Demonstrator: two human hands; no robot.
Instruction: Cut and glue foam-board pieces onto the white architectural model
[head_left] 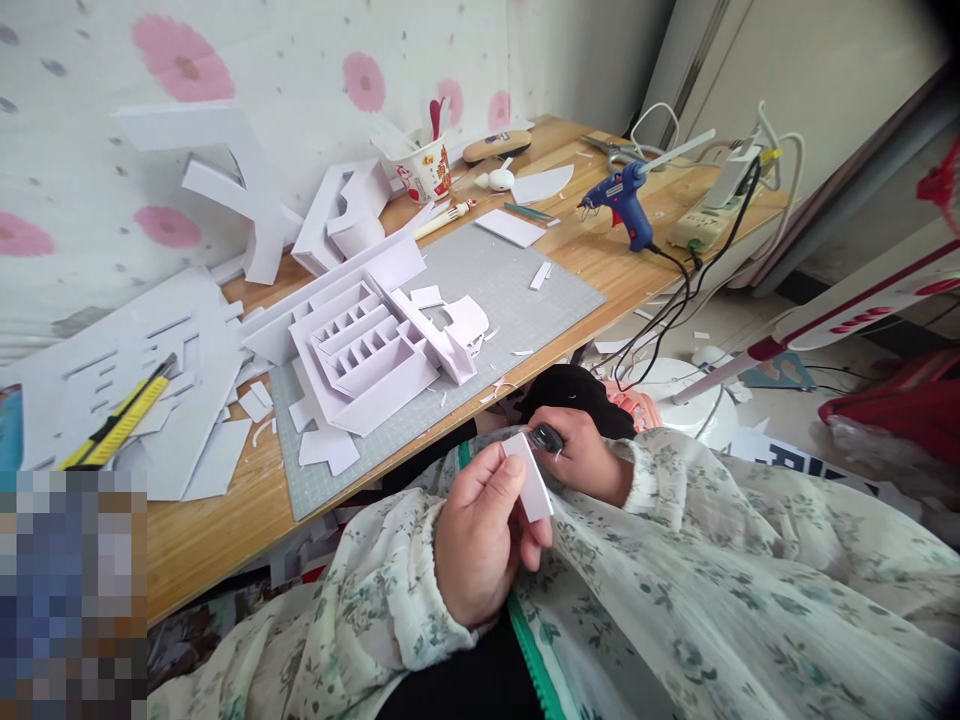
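My left hand point(480, 530) is closed on a small white foam-board piece point(531, 478), pinched between thumb and fingers over my lap. Just right of it, my right hand point(581, 455) is closed round a small dark tool point(546, 437) whose tip touches the top of the piece. Both hands hover below the near edge of the wooden table point(225, 520). On the grey cutting mat point(495, 290) rests a white foam-board model with rows of compartments point(367, 345).
A blue glue gun point(622, 200) with a black cord stands at the table's right, beside a power strip point(705, 220). A yellow utility knife point(120, 420) lies on white offcuts at the left. A paper cup point(424, 165) with tools stands by the wall.
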